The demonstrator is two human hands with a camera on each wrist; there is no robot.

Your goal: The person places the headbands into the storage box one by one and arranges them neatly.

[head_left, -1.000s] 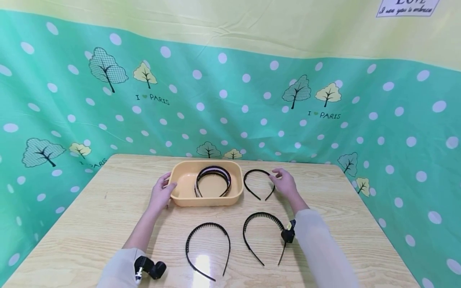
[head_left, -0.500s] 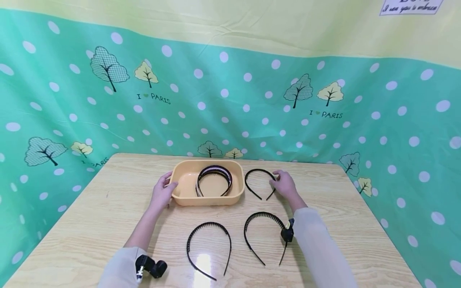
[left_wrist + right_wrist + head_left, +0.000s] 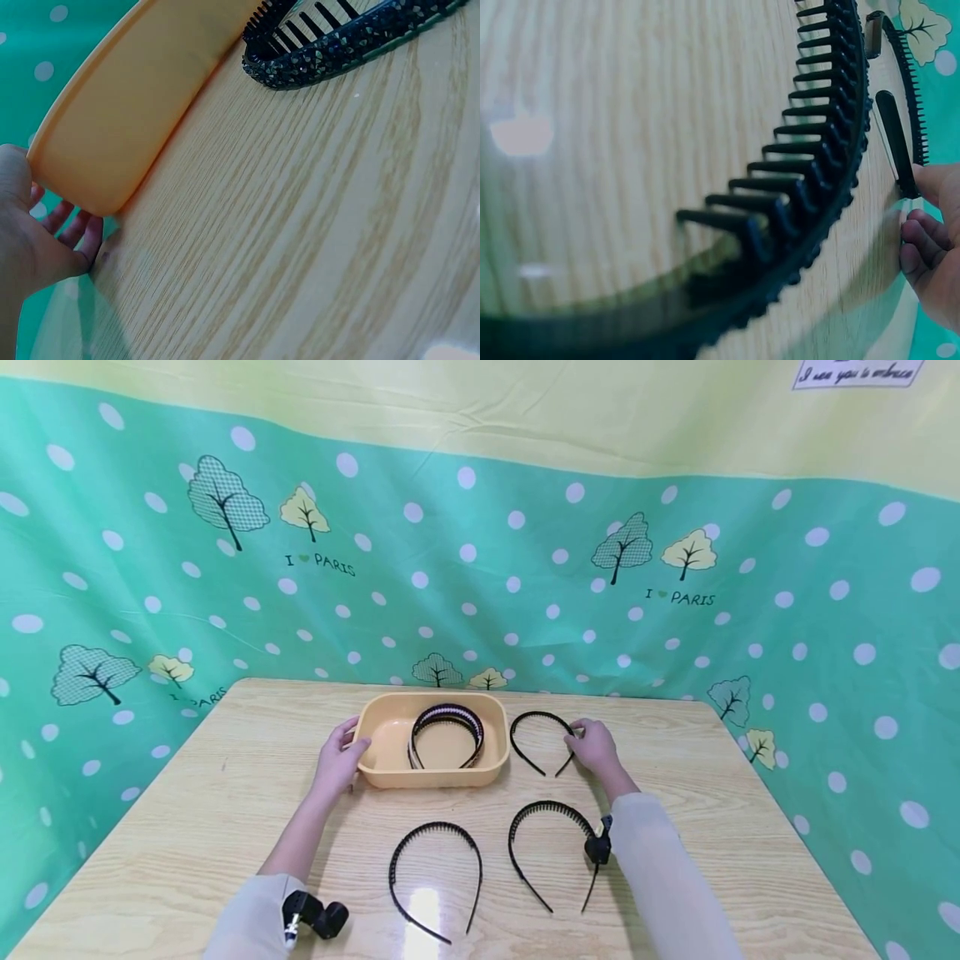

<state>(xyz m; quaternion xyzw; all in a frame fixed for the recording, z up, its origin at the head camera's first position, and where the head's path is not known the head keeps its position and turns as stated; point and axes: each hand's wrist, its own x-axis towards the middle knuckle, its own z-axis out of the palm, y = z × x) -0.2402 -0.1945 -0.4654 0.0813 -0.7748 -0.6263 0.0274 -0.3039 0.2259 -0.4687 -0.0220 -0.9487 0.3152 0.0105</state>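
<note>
My left hand (image 3: 337,763) grips the left end of a pale orange plastic tub (image 3: 431,780), thumb over the rim and fingers against the outside wall. In the left wrist view the fingers (image 3: 75,227) reach around the tub's corner. Several headbands (image 3: 477,727), dark and patterned, lie together in the tub's right half. To the right of the tub, my right hand (image 3: 595,749) pinches the right side of a slim black headband (image 3: 538,714). In the right wrist view, thumb and fingers meet at this toothed headband (image 3: 917,97), its open ends toward me.
Two black toothed headbands lie nearer on the wooden table (image 3: 180,827): one at front centre (image 3: 392,872), one to its right (image 3: 512,839), partly under the right wrist camera (image 3: 597,847). A green dotted curtain (image 3: 480,568) hangs behind the table.
My right hand has come in slightly and closed its fingers on the right side of the slim headband. The left hand and the tub have stayed in place.
</note>
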